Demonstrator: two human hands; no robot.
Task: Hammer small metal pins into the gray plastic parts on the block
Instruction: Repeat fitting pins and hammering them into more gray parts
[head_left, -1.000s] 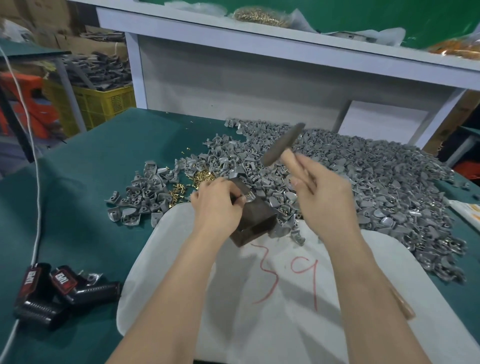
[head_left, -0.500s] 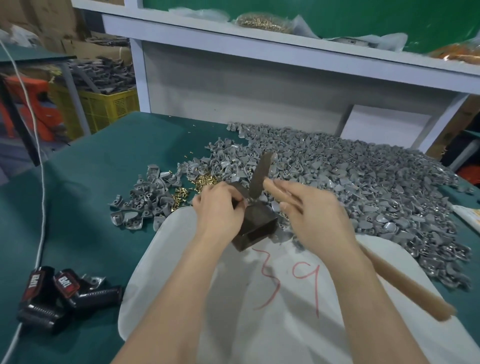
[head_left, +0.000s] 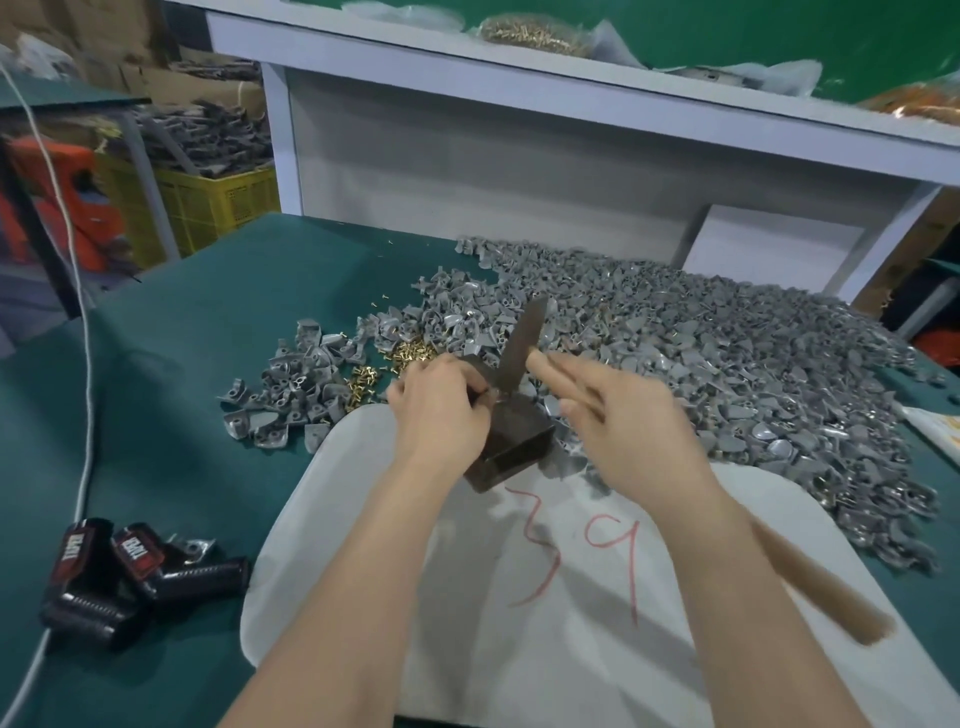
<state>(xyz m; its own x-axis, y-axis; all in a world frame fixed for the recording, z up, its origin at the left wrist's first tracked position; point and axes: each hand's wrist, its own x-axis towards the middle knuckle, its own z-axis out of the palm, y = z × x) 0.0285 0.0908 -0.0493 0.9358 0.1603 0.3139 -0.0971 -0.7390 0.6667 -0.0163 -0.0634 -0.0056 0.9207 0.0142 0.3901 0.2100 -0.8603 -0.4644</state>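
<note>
One hammer (head_left: 522, 348), gripped by the right hand (head_left: 628, 415), points down at one dark block (head_left: 514, 441), whose top the left hand (head_left: 441, 410) grips; one yellow crate (head_left: 218, 208) holds gray pieces.

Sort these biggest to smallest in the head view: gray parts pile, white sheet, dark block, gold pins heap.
1. white sheet and gray parts pile: look alike; sheet is nearer, so unsure.
2. dark block.
3. gold pins heap.

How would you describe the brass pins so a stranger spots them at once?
Take the green table, then the white sack on its near side. Just beyond the sack's far left corner lies the heap of brass pins, shiny yellow among gray plastic parts.
</note>
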